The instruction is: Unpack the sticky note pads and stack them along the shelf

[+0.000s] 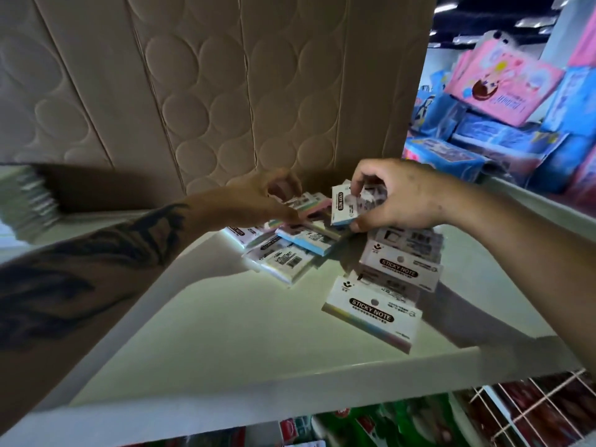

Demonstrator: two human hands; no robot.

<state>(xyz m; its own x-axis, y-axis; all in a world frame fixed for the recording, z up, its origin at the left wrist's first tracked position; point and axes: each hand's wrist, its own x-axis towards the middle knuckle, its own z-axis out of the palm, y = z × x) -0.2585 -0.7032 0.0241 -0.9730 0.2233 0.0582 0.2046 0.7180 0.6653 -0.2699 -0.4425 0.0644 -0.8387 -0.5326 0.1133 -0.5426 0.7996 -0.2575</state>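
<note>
Right hand (400, 195): fingers and thumb curled around one pad (344, 206), which is held on edge, label side facing left, just above the loose pile (290, 240). The thumb sits at the pad's lower near corner; the fingers grip its top edge.

Left hand (267, 198): reaches in from the left over the far part of the pile. The fingertips are bent down onto a pad with a pink edge (309, 204). Motion blur and the angle hide the grip; whether the fingers pinch this pad or only touch it cannot be told.

Pile: pads lie scattered and overlapping at the far centre of the shelf (225, 333), several label side down with barcodes showing, one with a blue edge (306, 241) on top.

Row (396, 285): to the right of the pile, pads marked "STICKY NOTE" lie overlapped like tiles, running from far to near. The nearest pad (371, 312) lies flat close to the shelf's front edge.

Carton (225, 75): a large cardboard wall stands upright at the far side of the shelf, directly behind the pile.

Far left: a stack (29, 201) of pale flat items, blurred.

Far right: pink and blue boxes (503, 91) on another display.

Below the shelf: green and red packets (387, 424) and a white wire rack (532, 404).
</note>
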